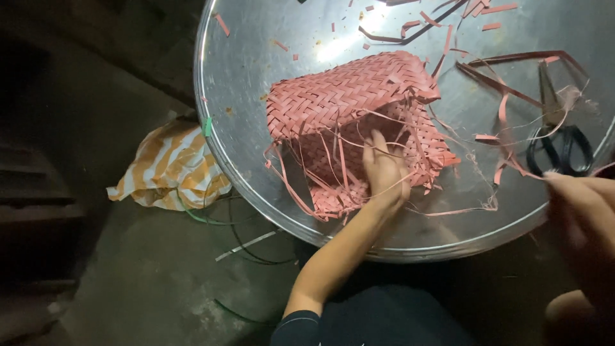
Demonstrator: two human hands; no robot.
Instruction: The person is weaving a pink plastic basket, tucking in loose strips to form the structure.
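A pink woven basket (346, 96) lies on its side on a round metal tray (256, 77), its open mouth toward me with loose strips hanging out. My left hand (383, 170) reaches into the mouth and presses on the inner weave, fingers among the loose strips. My right hand (586, 205) is blurred at the right edge and pinches a thin pink strip (506, 160) that runs back toward the basket. Black-handled scissors (558, 138) lie on the tray just above my right hand.
Pink strip offcuts (474, 13) are scattered over the tray's far side. An orange and white striped bag (173, 166) lies on the dark floor left of the tray, with thin green and dark wires (218, 221) beside it.
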